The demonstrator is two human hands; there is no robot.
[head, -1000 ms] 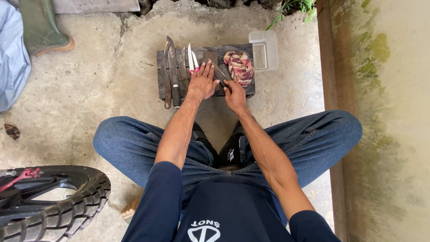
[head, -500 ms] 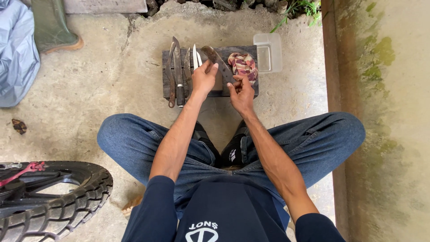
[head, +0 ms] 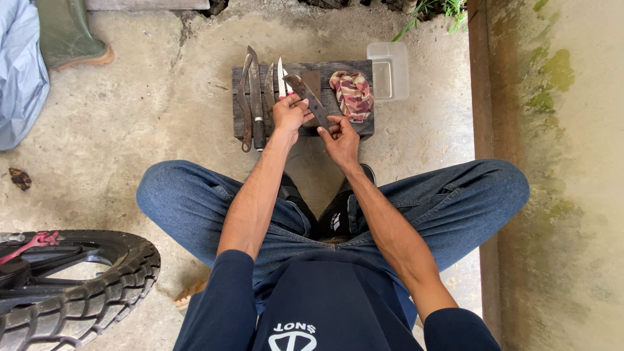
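Note:
I sit cross-legged on concrete before a dark wooden board (head: 361,129). Both hands hold a rusty dark knife (head: 307,94) lifted above the board, blade pointing up and left. My right hand (head: 339,138) grips its handle end. My left hand (head: 290,114) pinches the blade near its middle. A brown sharpening stone (head: 313,81) lies on the board under the blade. Left of my hands several other knives (head: 255,97) lie side by side, two with pink handles (head: 281,77). A red and cream patterned cloth (head: 351,95) is bunched on the board's right end.
A clear plastic tub (head: 388,70) stands on the concrete beside the board's right end. A motorcycle tyre (head: 78,296) is at lower left, a green boot (head: 68,32) and pale blue sheet (head: 19,71) at upper left. A mossy wall (head: 552,175) runs along the right.
A second ago my left palm pressed the blade flat on the stone. Both hands have since lifted the knife off the board and drawn it a little toward me.

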